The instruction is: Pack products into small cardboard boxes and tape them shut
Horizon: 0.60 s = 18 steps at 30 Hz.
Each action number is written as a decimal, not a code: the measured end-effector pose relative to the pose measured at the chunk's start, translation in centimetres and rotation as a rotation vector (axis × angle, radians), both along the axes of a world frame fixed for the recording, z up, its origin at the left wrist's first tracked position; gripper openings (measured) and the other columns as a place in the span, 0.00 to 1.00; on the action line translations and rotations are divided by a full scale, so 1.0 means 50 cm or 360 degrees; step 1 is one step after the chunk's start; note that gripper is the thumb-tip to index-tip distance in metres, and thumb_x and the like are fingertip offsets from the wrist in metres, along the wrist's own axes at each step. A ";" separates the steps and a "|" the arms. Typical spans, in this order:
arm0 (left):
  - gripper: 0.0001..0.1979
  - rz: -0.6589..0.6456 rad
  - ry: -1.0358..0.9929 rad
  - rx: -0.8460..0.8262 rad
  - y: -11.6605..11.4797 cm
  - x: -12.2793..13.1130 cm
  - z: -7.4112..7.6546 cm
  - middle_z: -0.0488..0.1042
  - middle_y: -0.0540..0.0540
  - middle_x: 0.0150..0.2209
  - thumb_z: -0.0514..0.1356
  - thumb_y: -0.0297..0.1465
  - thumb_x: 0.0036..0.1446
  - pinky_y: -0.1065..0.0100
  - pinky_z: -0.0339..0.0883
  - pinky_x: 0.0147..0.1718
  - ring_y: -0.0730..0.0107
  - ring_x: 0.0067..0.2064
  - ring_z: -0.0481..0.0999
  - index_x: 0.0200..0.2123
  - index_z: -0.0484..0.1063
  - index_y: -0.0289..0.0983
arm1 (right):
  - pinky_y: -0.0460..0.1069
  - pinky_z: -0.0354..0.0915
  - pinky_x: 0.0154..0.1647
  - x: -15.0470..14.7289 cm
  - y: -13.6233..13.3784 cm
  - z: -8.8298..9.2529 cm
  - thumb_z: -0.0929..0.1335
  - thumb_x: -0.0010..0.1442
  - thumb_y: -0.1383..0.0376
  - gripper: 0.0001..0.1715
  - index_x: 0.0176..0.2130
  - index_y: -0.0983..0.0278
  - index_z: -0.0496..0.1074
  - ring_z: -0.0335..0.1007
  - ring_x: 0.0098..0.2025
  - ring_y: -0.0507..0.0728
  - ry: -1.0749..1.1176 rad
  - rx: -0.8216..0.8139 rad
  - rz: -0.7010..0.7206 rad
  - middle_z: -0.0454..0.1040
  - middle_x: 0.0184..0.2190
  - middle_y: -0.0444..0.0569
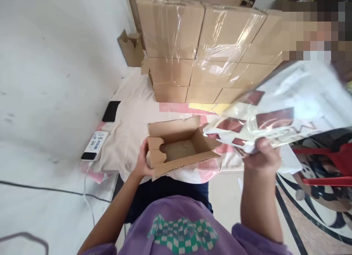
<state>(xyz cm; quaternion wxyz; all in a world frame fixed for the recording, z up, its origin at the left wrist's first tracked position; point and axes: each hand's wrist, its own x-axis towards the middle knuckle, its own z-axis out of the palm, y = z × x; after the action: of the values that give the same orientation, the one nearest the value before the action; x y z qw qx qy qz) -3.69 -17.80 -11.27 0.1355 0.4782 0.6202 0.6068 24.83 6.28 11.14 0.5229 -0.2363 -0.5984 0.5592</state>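
Observation:
An open brown cardboard box [181,165] sits on the cloth-covered surface in front of me, its flaps raised and no contents visible inside. My left hand [143,160] grips its left side, with some fingers hidden behind the cardboard. To the right, my right hand [264,155] is closed on the lower edge of a white plastic packet [308,104] with dark red squares. The packet is held up, tilted and partly blurred, above the right end of the box; its thumb-side grip shows, the other fingers are underneath.
Behind the box stands a stack of taped cardboard boxes [173,31]. A cut cardboard piece [131,49] leans by the wall. On the left lie a black phone [111,111] and a white power bank [96,142] with a cable. A red chair [337,158] stands right; another person is upper right.

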 end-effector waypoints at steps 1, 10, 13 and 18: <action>0.75 -0.0149 0.0053 0.0020 0.013 0.009 -0.004 0.57 0.32 0.73 0.76 0.60 0.30 0.32 0.60 0.67 0.28 0.70 0.62 0.76 0.43 0.46 | 0.59 0.76 0.50 -0.006 0.013 0.032 0.77 0.54 0.48 0.25 0.47 0.57 0.79 0.81 0.47 0.67 -0.0188 0.0189 0.0147 0.82 0.37 0.49; 0.75 -0.0505 0.0004 -0.0044 0.035 0.027 -0.026 0.49 0.28 0.75 0.79 0.46 0.41 0.31 0.49 0.70 0.33 0.75 0.55 0.77 0.27 0.49 | 0.50 0.64 0.38 -0.190 0.010 0.042 0.69 0.61 0.67 0.14 0.47 0.61 0.76 0.76 0.39 0.60 -0.2375 0.1308 0.1606 0.81 0.42 0.51; 0.74 -0.0475 0.0014 -0.0077 0.030 0.028 -0.026 0.45 0.27 0.76 0.78 0.47 0.42 0.32 0.47 0.71 0.32 0.75 0.53 0.77 0.27 0.47 | 0.51 0.63 0.38 -0.228 -0.016 -0.026 0.69 0.56 0.72 0.21 0.50 0.62 0.76 0.77 0.40 0.62 -0.2546 0.1334 0.1679 0.81 0.45 0.55; 0.73 -0.0473 0.0177 -0.0091 0.022 0.018 -0.004 0.51 0.26 0.74 0.77 0.45 0.45 0.36 0.57 0.68 0.36 0.73 0.60 0.76 0.24 0.47 | 0.52 0.65 0.40 -0.205 -0.024 -0.098 0.72 0.51 0.76 0.20 0.44 0.62 0.78 0.76 0.37 0.61 -0.2237 0.1077 0.1510 0.81 0.39 0.53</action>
<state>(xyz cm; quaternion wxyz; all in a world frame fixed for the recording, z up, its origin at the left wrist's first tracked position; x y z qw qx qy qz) -2.78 -16.70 -11.49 0.2028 0.5936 0.5662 0.5347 14.60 5.08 6.25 -0.2053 -0.0857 -0.9456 0.2374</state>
